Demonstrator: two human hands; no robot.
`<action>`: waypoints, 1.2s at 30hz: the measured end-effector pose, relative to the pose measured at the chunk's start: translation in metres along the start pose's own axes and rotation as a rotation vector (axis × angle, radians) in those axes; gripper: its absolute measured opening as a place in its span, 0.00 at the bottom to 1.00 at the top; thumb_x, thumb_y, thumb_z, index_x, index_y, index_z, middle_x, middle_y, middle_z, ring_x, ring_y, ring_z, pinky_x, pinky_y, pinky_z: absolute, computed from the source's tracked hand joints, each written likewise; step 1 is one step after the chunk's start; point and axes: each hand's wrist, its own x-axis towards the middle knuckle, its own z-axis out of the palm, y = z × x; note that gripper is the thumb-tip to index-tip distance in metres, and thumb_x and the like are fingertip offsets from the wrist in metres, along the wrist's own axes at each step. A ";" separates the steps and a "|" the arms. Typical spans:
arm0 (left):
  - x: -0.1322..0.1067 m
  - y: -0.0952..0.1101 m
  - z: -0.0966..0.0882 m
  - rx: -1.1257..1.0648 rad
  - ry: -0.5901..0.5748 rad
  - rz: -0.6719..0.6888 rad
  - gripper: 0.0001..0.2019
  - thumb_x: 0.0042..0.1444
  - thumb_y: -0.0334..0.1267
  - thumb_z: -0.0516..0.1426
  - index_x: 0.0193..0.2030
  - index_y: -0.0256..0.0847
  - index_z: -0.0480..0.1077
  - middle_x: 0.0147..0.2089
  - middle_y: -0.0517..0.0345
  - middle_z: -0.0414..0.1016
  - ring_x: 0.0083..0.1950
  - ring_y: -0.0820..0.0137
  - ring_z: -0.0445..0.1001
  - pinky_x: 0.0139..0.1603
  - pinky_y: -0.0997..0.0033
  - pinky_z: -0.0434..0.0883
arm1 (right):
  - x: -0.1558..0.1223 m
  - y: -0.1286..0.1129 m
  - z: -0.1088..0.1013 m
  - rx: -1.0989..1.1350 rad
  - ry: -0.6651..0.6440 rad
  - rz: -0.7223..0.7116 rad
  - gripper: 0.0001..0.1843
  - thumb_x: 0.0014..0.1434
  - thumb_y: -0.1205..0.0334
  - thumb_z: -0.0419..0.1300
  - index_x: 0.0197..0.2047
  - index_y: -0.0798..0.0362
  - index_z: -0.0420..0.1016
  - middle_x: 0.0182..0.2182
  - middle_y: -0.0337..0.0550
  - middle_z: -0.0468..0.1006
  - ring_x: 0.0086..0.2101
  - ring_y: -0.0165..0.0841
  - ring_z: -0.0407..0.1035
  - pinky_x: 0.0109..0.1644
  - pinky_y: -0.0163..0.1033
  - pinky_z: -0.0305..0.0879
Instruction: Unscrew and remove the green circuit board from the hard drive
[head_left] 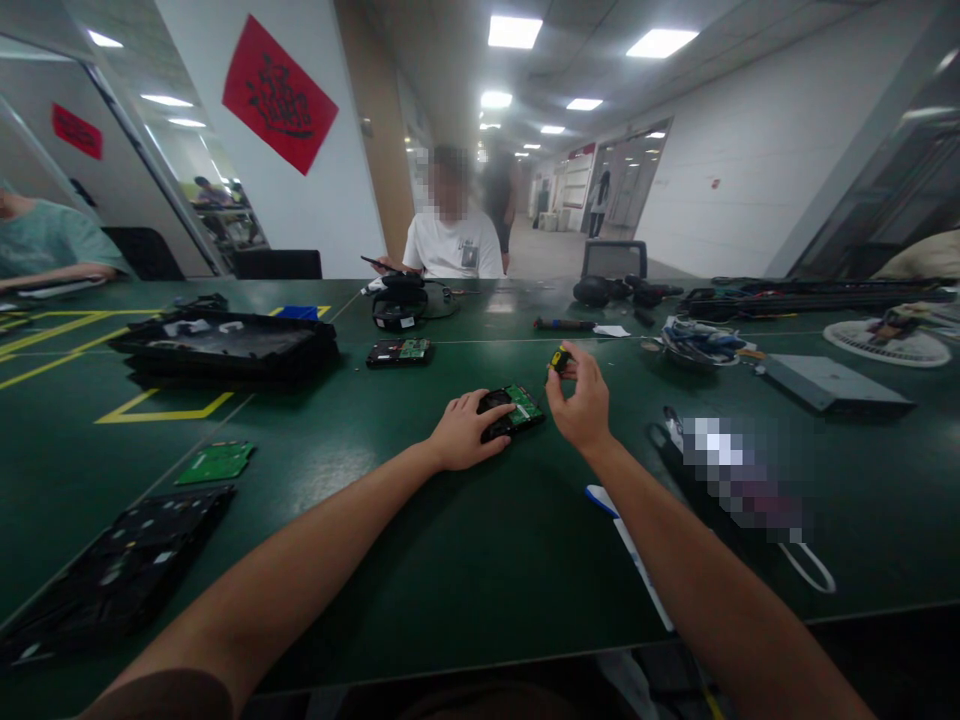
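A hard drive (527, 402) with a green circuit board lies on the green table, in front of me. My left hand (466, 430) rests over its left part, thumb along the near edge and fingers across the top, gripping it against the tabletop. Between the thumb and fingers of my right hand (581, 400) is a screwdriver (558, 359) with a yellow and black handle, held just right of the drive. Its tip is too small to make out. Another hard drive (399, 352) sits farther back to the left.
Left are black trays (225, 345), a loose green circuit board (216, 463) and a black plastic panel (120, 560). Right are a grey metal box (834, 383), bundled cables (697, 342) and a blurred packet (742, 475). A blue-white strip (637, 560) lies beneath my right forearm. A person (454, 240) sits opposite.
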 end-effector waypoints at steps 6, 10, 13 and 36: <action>0.000 0.000 0.000 0.009 -0.004 0.004 0.32 0.64 0.58 0.58 0.74 0.61 0.60 0.75 0.46 0.54 0.74 0.43 0.56 0.68 0.38 0.60 | 0.000 0.000 -0.001 -0.005 -0.008 -0.016 0.26 0.67 0.60 0.60 0.67 0.48 0.64 0.54 0.54 0.73 0.45 0.41 0.75 0.46 0.51 0.81; 0.000 0.000 0.001 0.005 0.000 -0.001 0.32 0.64 0.58 0.58 0.73 0.62 0.61 0.75 0.47 0.54 0.73 0.43 0.56 0.68 0.38 0.59 | -0.001 0.001 0.001 0.003 -0.008 0.000 0.27 0.67 0.62 0.57 0.68 0.48 0.62 0.55 0.54 0.74 0.46 0.42 0.75 0.48 0.53 0.81; 0.000 0.000 0.001 0.007 -0.002 -0.006 0.32 0.64 0.58 0.58 0.74 0.62 0.60 0.74 0.48 0.54 0.73 0.44 0.56 0.69 0.39 0.59 | -0.001 0.000 0.001 0.017 -0.009 0.019 0.27 0.67 0.59 0.59 0.68 0.47 0.63 0.55 0.54 0.72 0.45 0.42 0.75 0.46 0.52 0.82; 0.000 0.000 0.000 0.004 -0.002 0.001 0.32 0.64 0.58 0.58 0.74 0.61 0.60 0.75 0.46 0.54 0.73 0.42 0.56 0.68 0.38 0.60 | -0.001 0.000 0.000 0.009 -0.019 0.012 0.28 0.68 0.60 0.57 0.70 0.50 0.62 0.56 0.55 0.72 0.45 0.41 0.75 0.47 0.50 0.81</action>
